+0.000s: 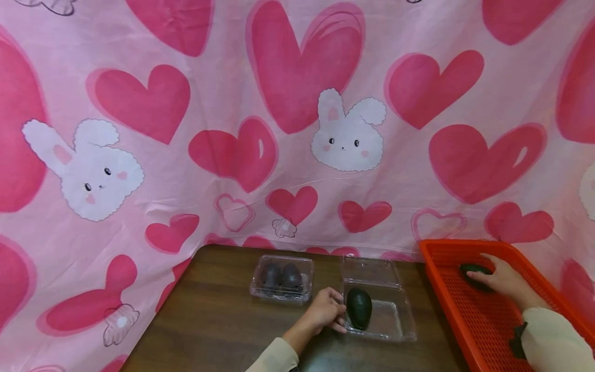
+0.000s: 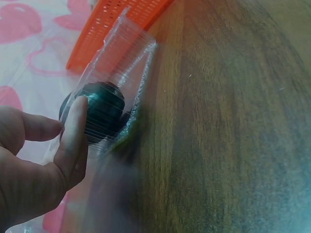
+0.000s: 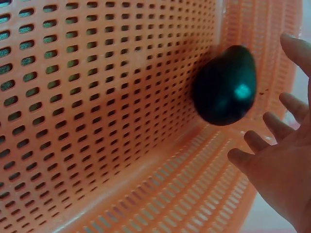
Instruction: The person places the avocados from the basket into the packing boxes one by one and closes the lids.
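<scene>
My left hand (image 1: 324,311) pinches the left rim of an open clear plastic clamshell box (image 1: 403,323). One dark green avocado (image 1: 359,308) lies in the left half of that box; the left wrist view shows the avocado (image 2: 104,109) through the ribbed wall, close to my fingertips. Over at the right, my right hand (image 1: 506,281) reaches into an orange plastic basket (image 1: 483,315). Beside it, against the basket's far end, is another dark avocado (image 1: 475,275). The right wrist view shows my fingers spread, with a gap between them and this avocado (image 3: 226,87).
A closed clear box (image 1: 282,297) holding two dark avocados (image 1: 292,276) stands left of the open one on the brown wooden table (image 1: 209,310). The open box's lid (image 1: 370,269) is folded back toward the pink heart-and-rabbit cloth (image 1: 288,170) behind the table.
</scene>
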Action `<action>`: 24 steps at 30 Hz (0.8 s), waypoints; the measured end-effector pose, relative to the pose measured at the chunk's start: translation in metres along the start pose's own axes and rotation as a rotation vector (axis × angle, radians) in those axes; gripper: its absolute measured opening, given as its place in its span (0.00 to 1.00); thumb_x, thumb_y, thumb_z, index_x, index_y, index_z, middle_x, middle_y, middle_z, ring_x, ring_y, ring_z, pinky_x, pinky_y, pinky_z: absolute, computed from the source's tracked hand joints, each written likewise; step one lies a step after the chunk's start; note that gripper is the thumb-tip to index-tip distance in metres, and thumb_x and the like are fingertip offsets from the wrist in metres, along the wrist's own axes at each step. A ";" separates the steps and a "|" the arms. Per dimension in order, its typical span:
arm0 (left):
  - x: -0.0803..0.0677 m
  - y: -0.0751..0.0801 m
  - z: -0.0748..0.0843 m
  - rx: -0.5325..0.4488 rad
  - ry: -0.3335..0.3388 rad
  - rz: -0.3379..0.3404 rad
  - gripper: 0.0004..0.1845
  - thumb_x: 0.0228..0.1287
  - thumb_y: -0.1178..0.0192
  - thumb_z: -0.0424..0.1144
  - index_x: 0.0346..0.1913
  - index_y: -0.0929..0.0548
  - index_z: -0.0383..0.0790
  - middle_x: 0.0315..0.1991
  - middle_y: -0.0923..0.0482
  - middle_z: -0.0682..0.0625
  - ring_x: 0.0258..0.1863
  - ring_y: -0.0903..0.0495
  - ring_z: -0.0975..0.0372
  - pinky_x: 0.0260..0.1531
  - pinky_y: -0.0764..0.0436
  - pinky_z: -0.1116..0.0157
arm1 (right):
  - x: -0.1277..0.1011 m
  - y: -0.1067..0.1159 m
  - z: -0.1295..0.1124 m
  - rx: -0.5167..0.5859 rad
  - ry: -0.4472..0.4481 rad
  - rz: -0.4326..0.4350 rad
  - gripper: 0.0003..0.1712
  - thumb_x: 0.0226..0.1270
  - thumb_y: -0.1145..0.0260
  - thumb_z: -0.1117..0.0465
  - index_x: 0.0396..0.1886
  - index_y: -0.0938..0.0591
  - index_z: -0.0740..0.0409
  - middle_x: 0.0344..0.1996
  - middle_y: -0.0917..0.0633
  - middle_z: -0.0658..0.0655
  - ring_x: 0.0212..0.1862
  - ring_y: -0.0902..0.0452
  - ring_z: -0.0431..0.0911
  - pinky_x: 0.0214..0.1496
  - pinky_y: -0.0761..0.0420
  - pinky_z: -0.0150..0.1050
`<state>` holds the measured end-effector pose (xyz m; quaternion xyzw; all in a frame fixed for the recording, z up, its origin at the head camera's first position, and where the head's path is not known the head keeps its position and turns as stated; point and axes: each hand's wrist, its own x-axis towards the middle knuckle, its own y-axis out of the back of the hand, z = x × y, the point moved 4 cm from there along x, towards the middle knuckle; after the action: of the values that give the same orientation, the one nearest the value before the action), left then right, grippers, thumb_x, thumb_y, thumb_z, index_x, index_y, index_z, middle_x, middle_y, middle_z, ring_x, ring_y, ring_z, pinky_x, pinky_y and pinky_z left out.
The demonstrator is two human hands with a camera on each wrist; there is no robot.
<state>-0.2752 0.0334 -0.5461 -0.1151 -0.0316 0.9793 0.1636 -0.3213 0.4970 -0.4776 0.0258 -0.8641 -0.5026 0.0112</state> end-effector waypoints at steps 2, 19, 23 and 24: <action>0.000 0.000 0.001 0.004 -0.004 0.000 0.09 0.69 0.44 0.20 0.46 0.29 0.31 0.23 0.28 0.47 0.15 0.27 0.61 0.20 0.11 0.57 | 0.001 -0.002 0.006 -0.008 0.004 -0.003 0.53 0.71 0.32 0.47 0.71 0.46 0.86 0.63 0.37 0.91 0.57 0.33 0.81 0.56 0.30 0.80; 0.000 0.002 -0.002 -0.007 -0.006 -0.025 0.09 0.68 0.43 0.20 0.47 0.30 0.29 0.23 0.28 0.46 0.15 0.26 0.61 0.18 0.12 0.58 | 0.006 -0.030 0.024 0.031 -0.013 0.003 0.42 0.73 0.33 0.57 0.69 0.42 0.82 0.58 0.32 0.88 0.55 0.30 0.79 0.57 0.26 0.77; -0.001 0.002 -0.003 -0.012 -0.009 -0.025 0.09 0.68 0.43 0.20 0.47 0.30 0.29 0.23 0.28 0.46 0.15 0.26 0.61 0.18 0.12 0.59 | 0.006 -0.033 0.029 0.018 -0.071 0.007 0.40 0.71 0.33 0.59 0.66 0.42 0.83 0.55 0.32 0.89 0.53 0.30 0.79 0.56 0.26 0.76; -0.001 0.002 -0.003 -0.013 -0.009 -0.023 0.09 0.68 0.43 0.20 0.47 0.30 0.29 0.23 0.28 0.45 0.15 0.26 0.60 0.18 0.12 0.59 | 0.006 -0.034 0.030 0.022 -0.085 0.005 0.40 0.70 0.32 0.59 0.66 0.41 0.82 0.54 0.32 0.89 0.53 0.30 0.79 0.56 0.26 0.76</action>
<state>-0.2744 0.0313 -0.5491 -0.1112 -0.0400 0.9777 0.1739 -0.3277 0.5062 -0.5219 0.0022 -0.8692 -0.4938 -0.0247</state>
